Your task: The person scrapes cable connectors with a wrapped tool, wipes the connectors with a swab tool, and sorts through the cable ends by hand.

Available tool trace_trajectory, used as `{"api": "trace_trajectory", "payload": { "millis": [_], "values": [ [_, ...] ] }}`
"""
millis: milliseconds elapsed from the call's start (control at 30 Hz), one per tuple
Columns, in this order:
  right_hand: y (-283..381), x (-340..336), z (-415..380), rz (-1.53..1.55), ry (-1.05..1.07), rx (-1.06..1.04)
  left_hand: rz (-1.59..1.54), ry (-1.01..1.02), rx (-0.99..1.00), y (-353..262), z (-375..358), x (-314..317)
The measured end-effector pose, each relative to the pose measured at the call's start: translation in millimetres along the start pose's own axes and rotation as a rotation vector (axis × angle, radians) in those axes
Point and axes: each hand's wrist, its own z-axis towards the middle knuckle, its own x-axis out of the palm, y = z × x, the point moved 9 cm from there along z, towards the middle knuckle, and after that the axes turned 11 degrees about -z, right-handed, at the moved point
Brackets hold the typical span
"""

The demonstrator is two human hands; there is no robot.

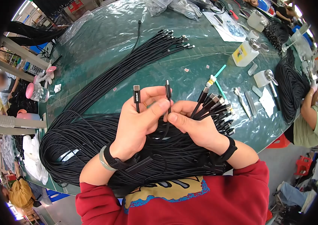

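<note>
My left hand [138, 116] is closed on black USB cables. One cable's plug [136, 93], marked ANKER, stands up between its fingers, and a second, slimmer plug [168, 90] rises at the thumb and fingertips. Close beside it, my right hand [198, 125] pinches near the slim plug's cable. Several more black cable plugs [213, 101] stick out of the right hand's grip, fanned to the right. Under both hands lies a large coiled bundle of black cables [80, 138]. Its straight ends run up the table to a cluster of plugs [174, 41].
The green table [102, 41] has clear bottles [246, 52] and tweezers [243, 103] at the right. Another cable bundle [290, 90] lies beyond, near a co-worker in a light green top [312, 123]. A pink-lidded jar [37, 92] stands at the left edge.
</note>
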Motion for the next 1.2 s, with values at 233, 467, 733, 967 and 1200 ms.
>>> {"api": "trace_trajectory", "payload": {
  "millis": [233,467,733,967,1200],
  "values": [
    [8.2,9.2,-3.6,-0.116,0.151,0.035,0.127,-0.082,0.122,-7.5,-5.2,0.6],
    [2.6,7.2,-2.0,-0.05,0.091,0.015,0.093,-0.039,0.056,-9.2,-10.8,11.3],
    [-0.8,5.2,-3.8,-0.073,0.053,0.079,0.117,-0.059,0.075,-7.6,-12.0,10.9],
    [-3.6,6.4,-4.2,-0.059,0.046,0.067,0.175,-0.07,0.147,-9.9,-12.4,14.3],
    [5.5,3.5,1.5,-0.271,-0.026,-0.082,0.196,0.074,0.056,-8.0,-9.3,2.6]
  ]
}}
